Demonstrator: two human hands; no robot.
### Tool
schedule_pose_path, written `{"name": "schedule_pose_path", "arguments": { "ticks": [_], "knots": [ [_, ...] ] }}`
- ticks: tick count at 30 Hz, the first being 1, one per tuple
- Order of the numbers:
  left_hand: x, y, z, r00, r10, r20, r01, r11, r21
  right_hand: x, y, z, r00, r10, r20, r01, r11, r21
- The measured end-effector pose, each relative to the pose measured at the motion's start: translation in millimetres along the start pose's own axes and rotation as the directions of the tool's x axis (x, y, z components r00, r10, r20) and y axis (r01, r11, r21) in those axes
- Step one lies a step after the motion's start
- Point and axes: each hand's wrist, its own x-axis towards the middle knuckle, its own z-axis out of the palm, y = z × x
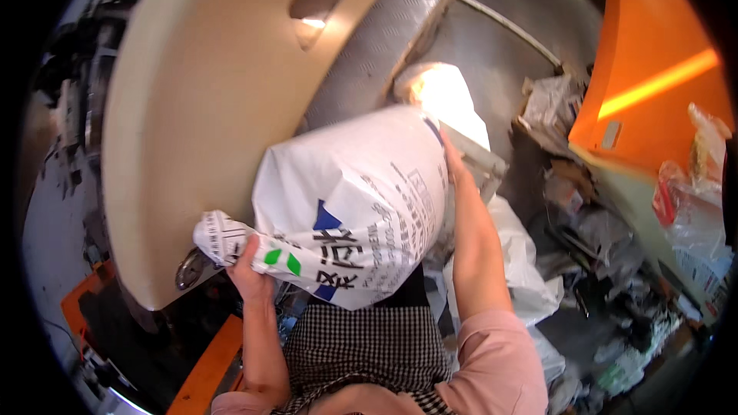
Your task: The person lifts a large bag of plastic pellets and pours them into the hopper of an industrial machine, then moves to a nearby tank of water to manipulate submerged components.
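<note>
A large, full white sack [346,177] with dark print, blue patches and green marks lies tilted across the front of my body. My left hand [250,273] is wrapped round its gathered, twisted neck, whose loose end [219,234] sticks out beyond the fist. Against the sack's far right end, near its base, rests my right hand [455,157]; its fingers go behind the sack and are partly hidden. Both arms hold the sack between them, close to a checked apron [369,346].
A big cream machine panel [200,107] with a slot stands at left, a round metal fitting [192,269] at its lower edge. Ahead is a textured metal step [377,38]. At right are an orange panel [646,69], white bags [519,261], hanging clear plastic bags [692,207] and littered scraps.
</note>
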Motion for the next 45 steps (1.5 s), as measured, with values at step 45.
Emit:
{"name": "schedule_pose_path", "arguments": {
  "ticks": [45],
  "knots": [
    [62.8,-41.4,141.2,0.965,-0.024,0.259,-0.119,0.843,0.524,-44.4,61.6,-102.5,0.795,0.048,-0.605,0.014,0.995,0.098]
  ]
}}
